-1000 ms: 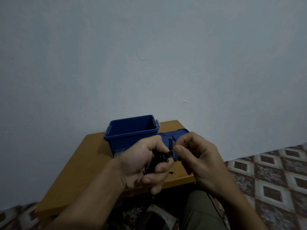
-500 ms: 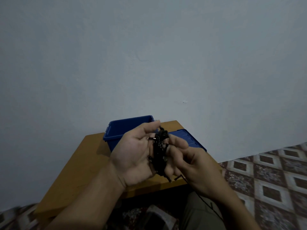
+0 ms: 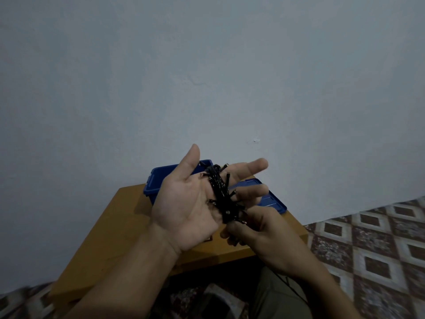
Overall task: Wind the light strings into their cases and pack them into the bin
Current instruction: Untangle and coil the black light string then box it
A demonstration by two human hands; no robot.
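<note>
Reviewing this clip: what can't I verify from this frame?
All in the head view:
- Inside of the bin: blocked by the left hand and the bin's own near wall, so the contents are unknown.
- Part of the lid: covered by the left hand's fingers.
- Loose tail of the light string: below the right hand it is thin and dark against the leg, so its end is untraceable.
- Things under the table: dark and blurred.
</note>
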